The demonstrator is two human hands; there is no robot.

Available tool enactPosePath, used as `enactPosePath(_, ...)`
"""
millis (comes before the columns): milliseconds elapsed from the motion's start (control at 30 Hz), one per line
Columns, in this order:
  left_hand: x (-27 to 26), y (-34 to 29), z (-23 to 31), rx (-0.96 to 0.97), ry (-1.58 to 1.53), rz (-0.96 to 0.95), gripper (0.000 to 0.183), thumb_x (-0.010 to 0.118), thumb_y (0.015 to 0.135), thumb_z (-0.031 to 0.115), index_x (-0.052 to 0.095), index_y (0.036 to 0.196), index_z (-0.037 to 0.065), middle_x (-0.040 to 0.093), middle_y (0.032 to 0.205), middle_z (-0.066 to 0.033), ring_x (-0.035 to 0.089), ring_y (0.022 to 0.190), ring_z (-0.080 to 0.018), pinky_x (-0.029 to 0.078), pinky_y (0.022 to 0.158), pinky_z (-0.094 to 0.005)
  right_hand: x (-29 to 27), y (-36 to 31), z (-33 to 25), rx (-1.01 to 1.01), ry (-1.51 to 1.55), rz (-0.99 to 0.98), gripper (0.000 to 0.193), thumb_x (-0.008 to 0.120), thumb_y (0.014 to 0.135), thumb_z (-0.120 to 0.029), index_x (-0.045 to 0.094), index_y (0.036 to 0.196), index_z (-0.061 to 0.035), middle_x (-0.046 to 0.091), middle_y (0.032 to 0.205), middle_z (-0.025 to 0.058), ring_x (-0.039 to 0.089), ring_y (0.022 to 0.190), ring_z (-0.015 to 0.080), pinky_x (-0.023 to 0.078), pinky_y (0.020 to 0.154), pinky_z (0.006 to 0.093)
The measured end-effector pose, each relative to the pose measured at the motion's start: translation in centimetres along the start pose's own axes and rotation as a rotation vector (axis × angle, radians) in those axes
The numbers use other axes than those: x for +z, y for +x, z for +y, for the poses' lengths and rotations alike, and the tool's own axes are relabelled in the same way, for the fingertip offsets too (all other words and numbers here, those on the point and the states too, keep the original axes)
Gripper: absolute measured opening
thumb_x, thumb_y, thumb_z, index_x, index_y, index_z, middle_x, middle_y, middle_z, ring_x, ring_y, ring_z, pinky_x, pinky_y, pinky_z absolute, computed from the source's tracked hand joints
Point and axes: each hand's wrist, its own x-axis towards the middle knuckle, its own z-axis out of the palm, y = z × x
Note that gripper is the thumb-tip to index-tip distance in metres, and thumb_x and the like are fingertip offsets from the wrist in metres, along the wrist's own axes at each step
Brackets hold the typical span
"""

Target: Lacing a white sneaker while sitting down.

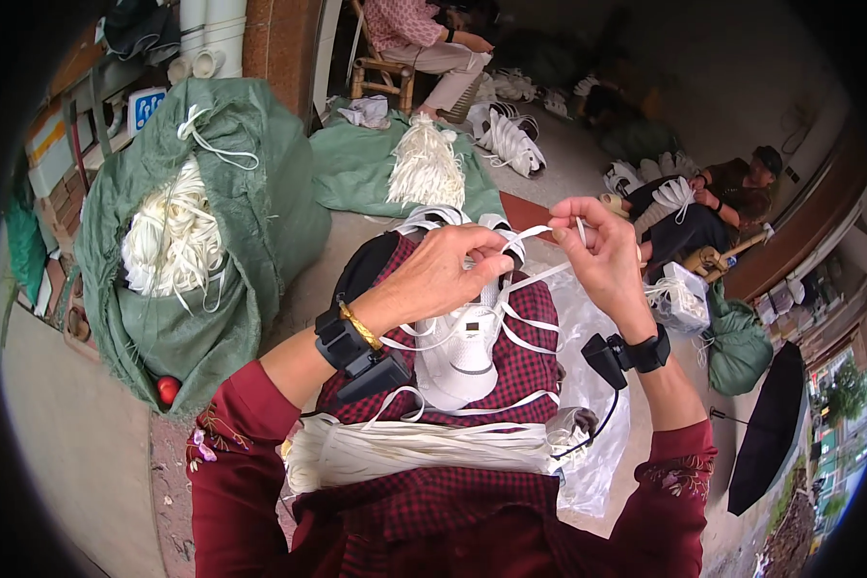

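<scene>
A white sneaker (456, 364) lies on my lap over a red-and-black checked cloth (539, 318), toe toward me. White laces trail in loops from both sides of it. My left hand (443, 268) is closed at the top of the sneaker, thumb and fingers pinching near the eyelets; exactly what lies between the fingertips is partly hidden. Up and to the right, my right hand (595, 252) pinches a white shoelace (530, 234) that runs back to the sneaker's top. Across my lap nearer to me rests a thick bundle of white laces (424, 455).
At left stands a big green sack (270, 193) full of white laces (173, 236). Ahead, a lace pile (427, 169) lies on green cloth (342, 173). Two people sit beyond, among shoe parts. Clear plastic sheeting (597, 414) and a black umbrella (769, 433) are at right.
</scene>
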Motion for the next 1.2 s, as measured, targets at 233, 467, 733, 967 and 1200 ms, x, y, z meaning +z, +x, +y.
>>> enactPosePath(233, -0.8, -0.2, 2.6, -0.256, -0.281, -0.060, 0.025, 0.048, 0.103, 0.008, 0.070, 0.108, -0.004, 0.070, 0.083, -0.0058, 0.063, 0.072, -0.0086, 0.054, 0.066, -0.0240, -1.1, -1.4, 0.8, 0.108, 0.430, -0.186, 0.031, 0.053, 0.101, -0.012, 0.059, 0.129, 0.0004, 0.069, 0.104, 0.0052, 0.055, 0.069, 0.0034, 0.046, 0.060, 0.0193)
enactPosePath(467, -5.0, -4.7, 2.8, -0.452, -0.509, 0.107, 0.033, 0.047, 0.108, 0.025, 0.064, 0.116, -0.003, 0.068, 0.092, -0.0080, 0.068, 0.086, -0.0172, 0.056, 0.073, -0.0275, -1.5, -2.4, 2.9, -0.052, 0.627, -0.178, 0.035, 0.058, 0.102, -0.013, 0.055, 0.134, 0.0010, 0.073, 0.105, 0.0119, 0.064, 0.065, 0.0079, 0.047, 0.054, 0.0192)
enactPosePath(733, -3.5, -4.6, 2.0, -0.393, -0.694, 0.358, 0.036, 0.050, 0.107, 0.028, 0.061, 0.120, -0.003, 0.065, 0.095, -0.0070, 0.066, 0.094, -0.0194, 0.055, 0.078, -0.0299, -2.6, -3.2, 3.4, 0.024, 0.652, -0.210, 0.017, 0.063, 0.100, -0.011, 0.070, 0.110, -0.0009, 0.074, 0.096, 0.0077, 0.067, 0.069, 0.0067, 0.050, 0.056, 0.0186)
enactPosePath(967, -3.0, -4.0, 3.3, -0.405, -0.599, 0.219, 0.034, 0.048, 0.108, 0.025, 0.064, 0.118, -0.004, 0.058, 0.076, -0.0008, 0.054, 0.066, -0.0105, 0.044, 0.061, -0.0241, -0.5, -2.6, 3.1, -0.035, 0.605, -0.270, 0.011, 0.066, 0.096, -0.006, 0.074, 0.102, -0.0009, 0.072, 0.089, 0.0034, 0.066, 0.069, 0.0066, 0.051, 0.058, 0.0204)
enactPosePath(1200, -2.3, -3.0, 0.4, -0.425, -0.037, 0.062, 0.028, 0.055, 0.105, 0.018, 0.072, 0.101, -0.003, 0.049, 0.066, 0.0060, 0.042, 0.061, -0.0040, 0.036, 0.056, -0.0219, 3.3, -2.3, 3.3, -0.243, 0.003, -0.269, 0.011, 0.070, 0.083, -0.006, 0.070, 0.090, 0.0025, 0.069, 0.084, 0.0200, 0.068, 0.074, 0.0349, 0.052, 0.069, 0.0409)
